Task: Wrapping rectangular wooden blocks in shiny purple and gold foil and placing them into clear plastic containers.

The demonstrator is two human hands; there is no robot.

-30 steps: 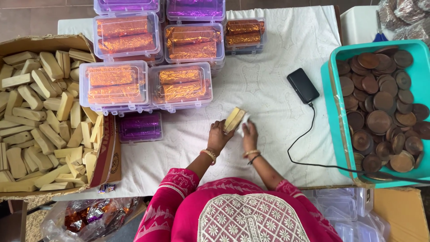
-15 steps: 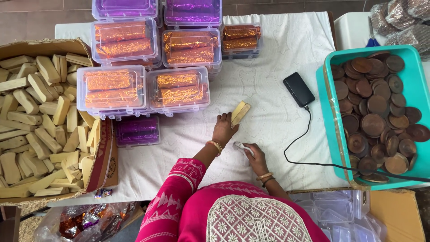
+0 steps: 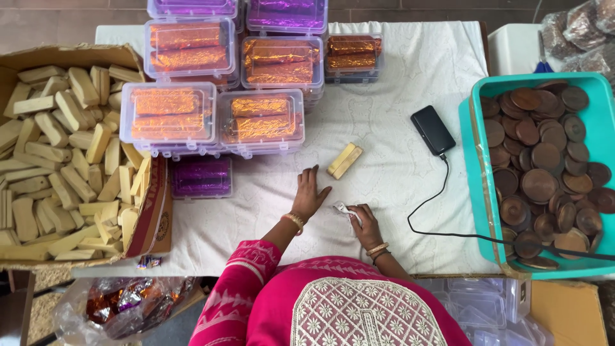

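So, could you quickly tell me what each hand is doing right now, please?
Left hand: open, fingers spread flat on the white cloth, holding nothing.
Right hand: closed on a small white crumpled piece.

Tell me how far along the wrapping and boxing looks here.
Done: clear boxes packed with foil-wrapped bars. In hand: two bare bars lie on the cloth, left hand flat beside them, right hand on a small white scrap. Left: a cardboard box of unwrapped bars.

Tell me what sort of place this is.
Probably a small sweets packing table: a cardboard box heaped with pale bars, clear lidded boxes of foil-wrapped pieces, and a teal tub of brown discs.
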